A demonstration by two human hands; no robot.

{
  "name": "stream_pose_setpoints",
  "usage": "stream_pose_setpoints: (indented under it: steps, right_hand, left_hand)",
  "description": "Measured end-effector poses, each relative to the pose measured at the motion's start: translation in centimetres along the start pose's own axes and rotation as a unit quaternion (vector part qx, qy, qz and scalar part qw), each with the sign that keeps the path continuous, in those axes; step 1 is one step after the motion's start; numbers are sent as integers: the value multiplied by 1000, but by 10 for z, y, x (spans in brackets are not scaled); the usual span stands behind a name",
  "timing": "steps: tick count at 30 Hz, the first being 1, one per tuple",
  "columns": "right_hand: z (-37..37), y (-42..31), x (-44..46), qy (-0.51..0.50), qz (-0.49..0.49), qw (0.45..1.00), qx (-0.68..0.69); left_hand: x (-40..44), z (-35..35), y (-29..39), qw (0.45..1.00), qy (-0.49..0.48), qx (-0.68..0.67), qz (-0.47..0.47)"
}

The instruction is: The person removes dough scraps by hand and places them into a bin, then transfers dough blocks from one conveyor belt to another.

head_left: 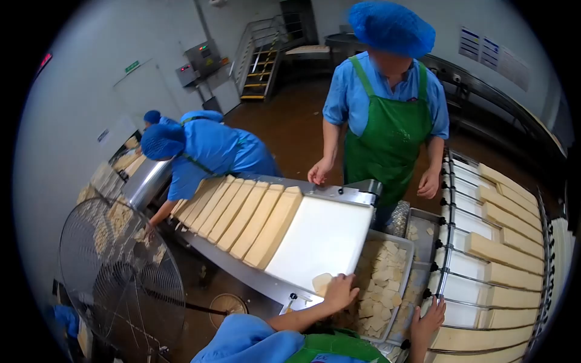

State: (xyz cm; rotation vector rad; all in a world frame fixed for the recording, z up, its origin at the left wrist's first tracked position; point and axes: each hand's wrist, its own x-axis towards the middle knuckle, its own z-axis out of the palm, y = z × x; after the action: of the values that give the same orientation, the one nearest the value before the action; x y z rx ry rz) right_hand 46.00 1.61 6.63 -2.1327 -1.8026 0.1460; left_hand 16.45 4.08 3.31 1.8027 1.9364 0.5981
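My left hand point(341, 294) is at the near end of a white conveyor belt point(324, 239), its fingers apart. Beside its fingertips lies a thin, pale, dough-like piece point(322, 283); whether they touch it is hard to tell. Farther up the belt, several long pale stacks point(273, 228) lie side by side. My right hand point(428, 320) is at the left rail of another conveyor, fingers spread and nothing seen in them. Long pale blocks point(505, 253) lie across that conveyor between thin metal bars. Between my hands a tray point(413, 248) contains many loose, broken flat pieces point(381, 284).
Across the belt stands a person in a green apron point(390, 130), one hand near the belt's edge. Another person in blue point(212, 151) leans over the belt's far end. A large wire-caged fan point(121, 272) stands at left. Metal steps point(260, 72) rise behind.
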Motion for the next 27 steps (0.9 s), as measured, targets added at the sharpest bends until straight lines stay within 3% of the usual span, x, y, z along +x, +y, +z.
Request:
stream_pose_setpoints:
  steps: [1, 3, 5, 9, 11, 12, 14, 18, 22, 24, 27]
  right_hand:
    - [8, -2, 2, 4, -8, 1000, -4]
    - [20, -6, 5, -15, -12, 999, -36]
    - [23, -20, 4, -5, 21, 991, -133]
    - [36, -16, 6, 11, 23, 984, -174]
    - [37, -14, 6, 19, 27, 980, -196]
    - [40, -10, 5, 31, 17, 979, -200]
    - [41, -6, 4, 31, 15, 977, -211]
    - [42, -11, 2, 55, 0, 977, -204]
    - [62, -7, -5, 32, 39, 977, -209]
    - [74, -16, -15, 137, -56, 983, -105]
    - [62, -93, -29, 72, -114, 989, -55]
  left_hand:
    - [-2, -6, -11, 992, -20, 102, -74]
    - [-3, -38, -16, 961, -118, 167, -188]
    - [-3, -31, -39, 953, -155, 125, -227]
    - [7, 7, -54, 973, -152, -84, -149]
    - [23, 60, -71, 969, -131, -192, -78]
    - [20, 56, -61, 968, -133, -198, -83]
    - [12, 41, -36, 921, -39, -387, 1]
    - [2, -15, -34, 887, -122, -446, -7]
    - [-15, -61, -83, 900, 21, -436, -3]
    - [-23, -90, -114, 902, 153, -400, -58]
    - [-30, -117, -187, 893, 340, -279, -96]
